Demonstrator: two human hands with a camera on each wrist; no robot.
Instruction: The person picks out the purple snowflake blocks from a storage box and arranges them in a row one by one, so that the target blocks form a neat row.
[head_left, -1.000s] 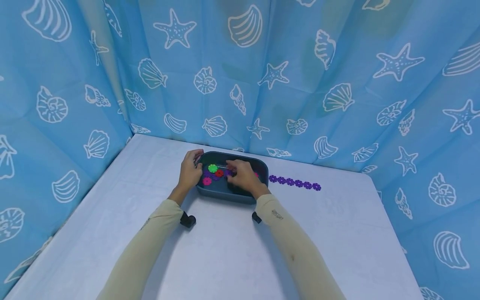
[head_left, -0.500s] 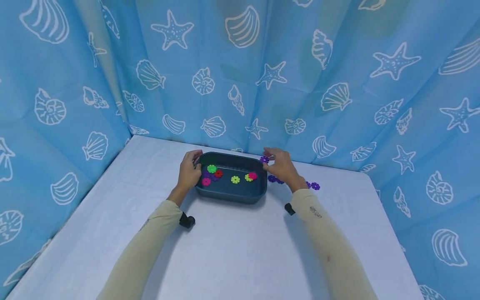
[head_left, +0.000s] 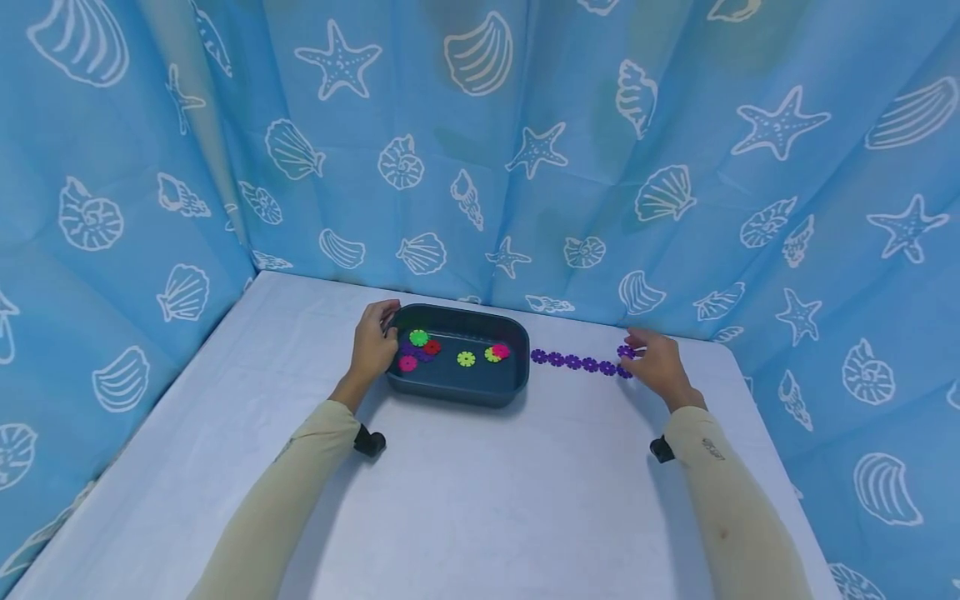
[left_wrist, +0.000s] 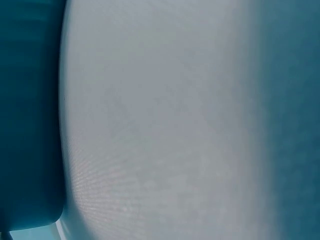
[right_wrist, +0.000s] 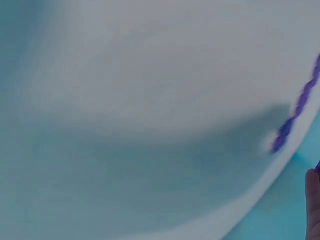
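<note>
My left hand (head_left: 371, 343) grips the left end of a dark blue-grey plastic tub (head_left: 457, 389) in the head view; its outer wall (left_wrist: 30, 115) fills the left edge of the left wrist view. Between thumb and fingers, my right hand (head_left: 662, 368) pinches a purple flower-shaped disc (head_left: 625, 352). It is held just above the right end of a row of purple discs (head_left: 573, 362) on the table. The same row (right_wrist: 301, 100) shows at the right of the right wrist view, with one fingertip (right_wrist: 312, 192) below.
Inside the tub lie a green disc (head_left: 418, 337), a red disc (head_left: 432, 347), a yellow disc (head_left: 466, 358), pink discs and some purple ones. A white cloth covers the table (head_left: 495, 492). Behind it hangs a blue seashell curtain (head_left: 465, 133).
My right hand has come out of the tub with a purple disc and moved right, over the row to its far end. The left hand keeps its hold on the tub.
</note>
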